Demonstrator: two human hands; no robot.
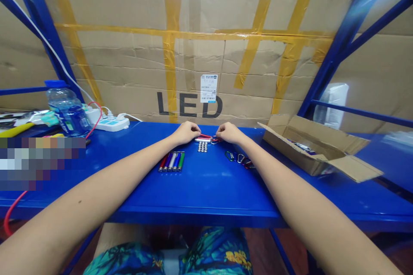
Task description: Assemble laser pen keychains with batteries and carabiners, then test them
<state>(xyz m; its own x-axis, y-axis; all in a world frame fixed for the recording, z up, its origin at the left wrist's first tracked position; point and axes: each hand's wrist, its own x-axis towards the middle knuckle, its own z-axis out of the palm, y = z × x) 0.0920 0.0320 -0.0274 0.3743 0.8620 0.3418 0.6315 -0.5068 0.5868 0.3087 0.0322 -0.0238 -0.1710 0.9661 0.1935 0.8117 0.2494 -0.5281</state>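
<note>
Bg: lg cardboard sheet (129,73) w/ "LED" print + yellow tape, blue rack frame (340,47) either side, blue bench (206,193) in front.

L hand (189,132) & R hand (228,132) near far edge of bench, approx centre, fingers curled in. L fingertips at left end of slim red piece (204,136), R fingertips at red clip (215,139); can't tell if either is actually gripped, too small. Silver tube (203,140) lies just below red piece, between hands.

Handling, my judgement: light fingertip pinch, one end per hand, b/c slim round parts prob. roll. Lift wrists clear of silvery discs (202,147) just on near side; a brushed sleeve of skin would scatter them. Watch R forearm too: it passes over the clips (229,156).

Counts: tubes in row (171,161), left of discs = 5 (red, dk blue/purple, silver, blue, green), plus 1 silver betw. hands. Discs approx 12, tiny, no exact no. Clips by R forearm: min. 3 (green, silver, reddish), poss. more hidden. Carton (290,157), flaps up: 1, contents uncountable. Bottle (69,114): 1. Power strip (112,124): 1.
</note>
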